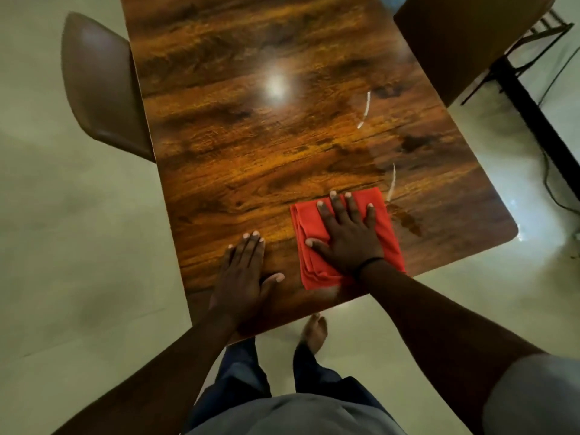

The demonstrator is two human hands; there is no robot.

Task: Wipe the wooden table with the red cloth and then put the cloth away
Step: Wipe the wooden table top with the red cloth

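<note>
The glossy wooden table (pixel 257 146) stretches away from me, its near edge just above my feet. A folded red cloth (pixel 309 227) lies flat near the table's near right corner. My right hand (pixel 346 237) presses on top of it, palm down, fingers spread; it covers the cloth's middle. My left hand (pixel 243 274) rests flat on the bare wood at the near edge, to the left of the cloth, holding nothing. Wet streaks (pixel 365 108) and a damp patch (pixel 405 218) glint on the table to the right of the cloth.
A brown chair (pixel 100 86) is tucked against the table's left side and a second brown chair (pixel 464 42) stands at the far right. A black metal frame (pixel 533 98) and cables lie on the pale tiled floor to the right.
</note>
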